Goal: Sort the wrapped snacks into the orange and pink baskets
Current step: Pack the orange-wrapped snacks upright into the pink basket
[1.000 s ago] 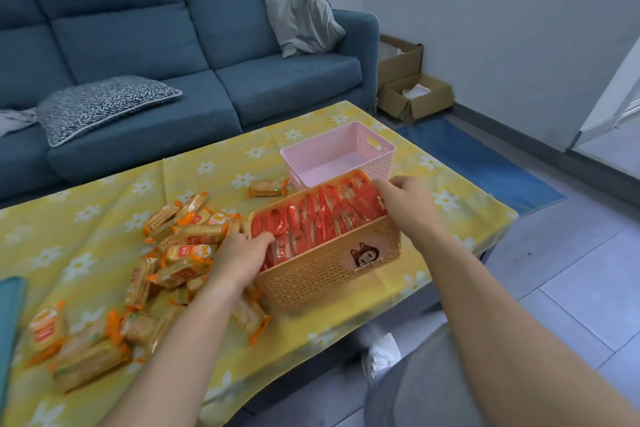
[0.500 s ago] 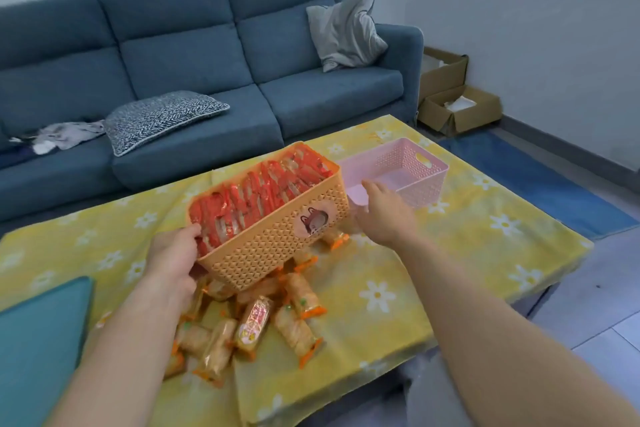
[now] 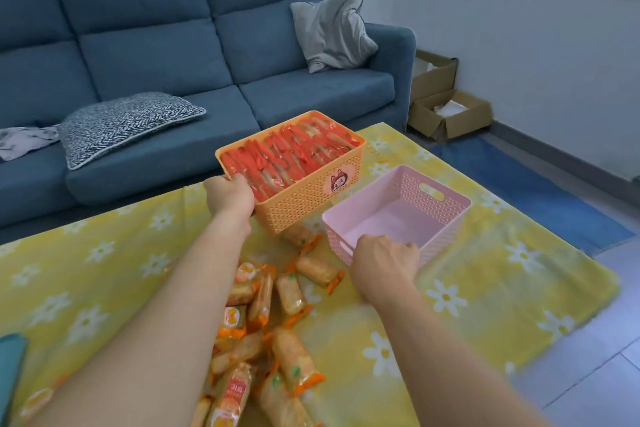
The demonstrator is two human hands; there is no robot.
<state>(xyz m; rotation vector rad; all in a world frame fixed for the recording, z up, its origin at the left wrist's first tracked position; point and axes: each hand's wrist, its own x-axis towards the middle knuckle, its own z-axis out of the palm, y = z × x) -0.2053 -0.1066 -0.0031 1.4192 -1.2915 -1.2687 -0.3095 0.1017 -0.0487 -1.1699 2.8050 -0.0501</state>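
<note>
My left hand point(image 3: 228, 193) grips the near left corner of the orange basket point(image 3: 311, 198), which is lifted and tilted above the far side of the table. It is packed with red-wrapped snacks point(image 3: 284, 156). To its right the pink basket point(image 3: 446, 218) stands on the tablecloth with nothing inside, and my right hand point(image 3: 382, 262) is closed on its near rim. A heap of orange and yellow wrapped snacks point(image 3: 273, 333) lies on the cloth between my forearms, reaching under the orange basket.
The table wears a yellow cloth with white flowers point(image 3: 485, 298). A blue sofa point(image 3: 166, 55) with a patterned cushion point(image 3: 121, 121) stands right behind it. Cardboard boxes point(image 3: 446, 111) sit on the floor at the right, and a teal object point(image 3: 10, 367) lies at the table's left edge.
The orange basket has been carried by my left hand from the table's front to the far side, held up. My right hand let go of it and took hold of the pink basket's rim.
</note>
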